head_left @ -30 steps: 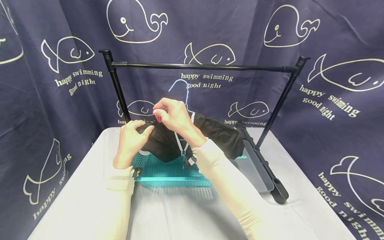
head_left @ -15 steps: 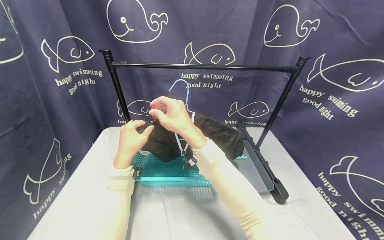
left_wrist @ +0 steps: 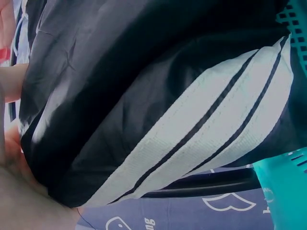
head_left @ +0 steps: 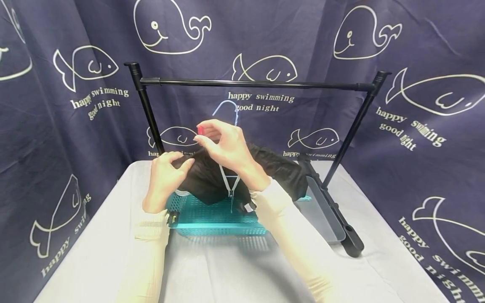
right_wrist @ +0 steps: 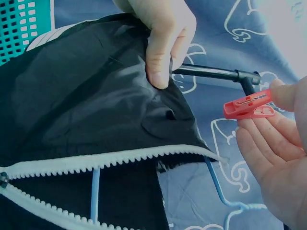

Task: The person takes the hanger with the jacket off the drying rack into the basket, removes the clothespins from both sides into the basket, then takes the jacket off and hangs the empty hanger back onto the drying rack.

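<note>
Presently, the small red plastic clothes clip [right_wrist: 242, 108] is pinched in the right hand [head_left: 232, 147], between thumb and fingers, with the remaining fingers extended. Over the last half-second the clip has risen slightly and moved away from the left hand [head_left: 163, 181], which has kept its place. Consequence for the work, as judged: the clip secures no cloth at this moment, and the gap leaves the fabric edge within reach. The left hand pinches the upper edge of the black, glossy woven zip-front jacket [right_wrist: 86, 96], thumb pressed flat on the face of the cloth. The jacket is suspended on the pale blue wire hanger [right_wrist: 216, 181] above the basket. Its fabric is thin, softly creased and light-catching; the white coarse-toothed zipper [right_wrist: 96, 161] is parted in a narrow V above its slider. Flat white ribbed stripes [left_wrist: 192, 115] run along one sleeve. The hanger has a twisted neck and a rounded hook standing free of the black tubular metal rack [head_left: 246, 84]. Beneath lies the teal perforated plastic basket [head_left: 223, 227]; beside it, the smooth grey shallow tray [head_left: 327, 214]. All stand on the white cloth-covered table [head_left: 208, 269] before the navy fabric curtain with white whale and fish outlines [head_left: 91, 25].
</note>
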Demonstrator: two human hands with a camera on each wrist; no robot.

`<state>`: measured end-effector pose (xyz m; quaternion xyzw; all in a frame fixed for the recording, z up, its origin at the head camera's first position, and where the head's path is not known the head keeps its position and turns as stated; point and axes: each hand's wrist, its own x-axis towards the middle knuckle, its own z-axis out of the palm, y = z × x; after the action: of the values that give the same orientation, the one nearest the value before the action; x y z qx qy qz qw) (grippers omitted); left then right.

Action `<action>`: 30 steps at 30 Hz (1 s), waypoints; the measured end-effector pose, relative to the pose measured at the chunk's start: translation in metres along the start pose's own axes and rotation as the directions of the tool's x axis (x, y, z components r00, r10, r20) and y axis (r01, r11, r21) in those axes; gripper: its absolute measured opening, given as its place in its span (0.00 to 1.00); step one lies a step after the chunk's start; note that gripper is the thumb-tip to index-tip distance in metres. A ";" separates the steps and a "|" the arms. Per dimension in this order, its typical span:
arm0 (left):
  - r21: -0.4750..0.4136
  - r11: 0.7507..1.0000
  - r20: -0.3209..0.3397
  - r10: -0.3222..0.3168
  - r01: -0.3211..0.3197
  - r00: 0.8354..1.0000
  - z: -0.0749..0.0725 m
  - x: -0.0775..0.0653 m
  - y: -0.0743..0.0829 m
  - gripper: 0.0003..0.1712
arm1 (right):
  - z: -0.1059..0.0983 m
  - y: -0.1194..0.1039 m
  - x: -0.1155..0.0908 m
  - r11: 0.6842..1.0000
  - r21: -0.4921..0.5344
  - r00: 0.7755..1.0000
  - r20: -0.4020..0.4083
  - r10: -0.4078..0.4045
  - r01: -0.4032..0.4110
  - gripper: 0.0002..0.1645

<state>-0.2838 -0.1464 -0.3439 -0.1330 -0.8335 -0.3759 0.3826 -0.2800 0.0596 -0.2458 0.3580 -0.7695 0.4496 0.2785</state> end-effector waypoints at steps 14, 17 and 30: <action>0.004 0.999 0.008 -0.038 0.038 0.999 0.000 0.000 0.001 0.19 | -0.043 0.007 -0.010 0.998 0.004 0.990 -0.124 0.061 -0.061 0.17; -0.003 0.999 0.010 -0.038 0.038 0.999 0.000 0.000 0.001 0.18 | -0.053 0.011 -0.012 0.998 0.024 0.986 -0.152 0.066 -0.063 0.18; 0.001 0.999 0.015 -0.037 0.037 0.999 0.001 0.001 0.001 0.17 | -0.103 0.010 -0.036 0.989 0.024 0.938 -0.315 0.145 -0.145 0.15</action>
<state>-0.2845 -0.1454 -0.3433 -0.1203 -0.8388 -0.3816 0.3694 -0.2560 0.1651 -0.2320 0.2241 -0.7393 0.5204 0.3640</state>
